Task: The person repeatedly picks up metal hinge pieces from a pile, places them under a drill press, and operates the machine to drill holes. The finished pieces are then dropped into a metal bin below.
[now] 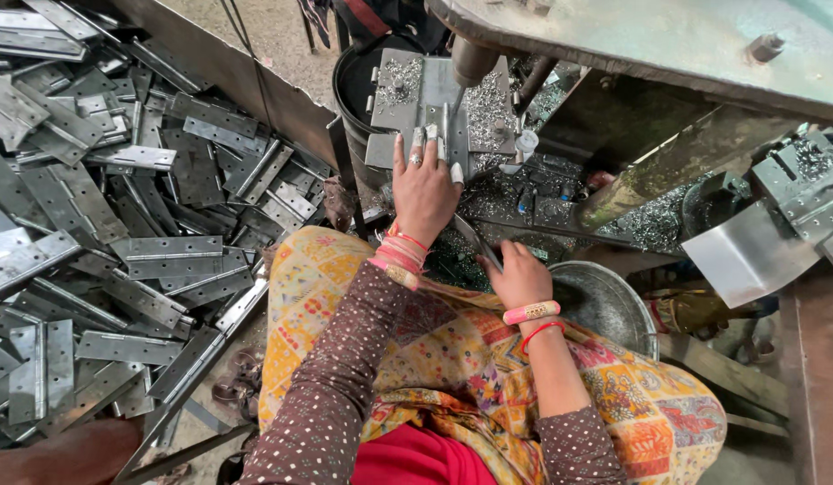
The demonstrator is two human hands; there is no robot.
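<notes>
Hinges (120,233), grey steel, flat and folded, heaped loose across the left of the scene within reach of the seated person. Left hand (423,184), fingers spread flat, pressing a narrow metal piece, apparently a hinge leaf (432,121), against the drill-press table (394,108); it clasps nothing, the pressure seemingly keeping the piece steady under the drill spindle (470,63) just above. Metal swarf (488,103) lies strewn on the table and beyond it. Right hand (517,274), nearer, curled round the end of a thin metal rod or lever (475,238) that slants up toward the machine; whether the grip is tight cannot be told. Steel bowl (605,305) sits just beside that hand, at the right knee. Bent sheet-metal chute (749,256) and a further fixture (807,184) stand at far right.
</notes>
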